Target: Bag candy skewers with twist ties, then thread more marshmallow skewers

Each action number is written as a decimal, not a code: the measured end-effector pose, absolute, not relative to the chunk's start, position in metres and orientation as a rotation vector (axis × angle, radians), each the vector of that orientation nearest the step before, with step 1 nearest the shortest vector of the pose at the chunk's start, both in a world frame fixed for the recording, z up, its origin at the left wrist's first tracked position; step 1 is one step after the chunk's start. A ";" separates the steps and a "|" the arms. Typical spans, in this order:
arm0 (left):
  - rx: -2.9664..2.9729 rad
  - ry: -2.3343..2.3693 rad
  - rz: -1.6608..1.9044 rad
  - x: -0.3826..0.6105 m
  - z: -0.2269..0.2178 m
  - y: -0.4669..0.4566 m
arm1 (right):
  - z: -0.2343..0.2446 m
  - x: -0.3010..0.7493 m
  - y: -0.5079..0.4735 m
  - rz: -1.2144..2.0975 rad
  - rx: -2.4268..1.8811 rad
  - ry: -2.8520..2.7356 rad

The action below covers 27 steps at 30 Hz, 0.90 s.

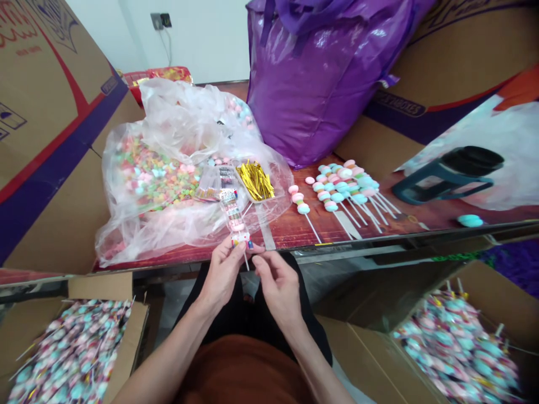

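My left hand (223,269) pinches the lower end of a marshmallow stick in a printed clear wrapper (233,216), just over the table's front edge. Its white stick (247,262) points down between my two hands. My right hand (280,280) is close on the right, thumb and fingers curled together near the gathered wrapper; whatever they hold is hidden. Beyond the wrapped stick lie gold twist ties (256,180) in a small tray and a stack of printed wrappers (213,185). An unwrapped marshmallow stick (301,202) rests to the right.
Several more unwrapped marshmallow sticks (337,188), a dark teal bottle (446,177) and a loose blue marshmallow (470,220) lie rightward. A plastic bag of candies (160,174) covers the left. Behind stands a purple bag (311,84). Below are boxes of wrapped sticks (76,342), (458,342).
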<state>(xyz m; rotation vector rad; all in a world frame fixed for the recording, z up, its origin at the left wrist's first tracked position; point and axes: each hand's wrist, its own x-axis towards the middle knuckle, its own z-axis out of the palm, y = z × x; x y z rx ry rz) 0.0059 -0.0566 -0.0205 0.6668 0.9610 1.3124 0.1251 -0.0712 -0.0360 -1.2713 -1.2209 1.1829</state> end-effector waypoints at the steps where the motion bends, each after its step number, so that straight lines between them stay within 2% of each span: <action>1: 0.696 0.964 1.342 0.005 -0.021 -0.057 | -0.033 0.129 -0.067 1.069 -1.306 -1.250; 3: 0.766 0.962 1.331 0.003 -0.021 -0.058 | -0.027 0.133 -0.056 1.009 -1.282 -1.309; 8: 0.950 0.958 1.156 -0.009 -0.010 -0.062 | -0.012 0.121 -0.037 1.412 -1.013 -1.293; 11: 1.071 1.024 1.115 -0.025 -0.001 -0.061 | -0.002 0.111 -0.035 1.354 -1.000 -1.281; 14: 1.022 1.070 1.224 -0.035 0.003 -0.056 | 0.006 0.099 -0.036 1.323 -1.035 -1.329; 19: 0.687 0.913 1.248 -0.033 0.006 -0.051 | 0.004 0.084 -0.033 1.867 -0.802 -1.091; 21: 0.640 0.863 1.306 -0.031 0.009 -0.049 | 0.002 0.089 -0.024 2.026 -0.774 -1.183; 23: 0.604 0.834 1.453 -0.032 0.013 -0.046 | 0.002 0.101 -0.005 1.881 -0.915 -1.535; 25: 0.586 0.849 1.557 -0.034 0.015 -0.042 | 0.006 0.115 0.023 1.344 -1.169 -1.844; 27: 0.596 0.906 1.545 -0.036 0.014 -0.039 | 0.011 0.122 0.056 0.751 -1.412 -1.909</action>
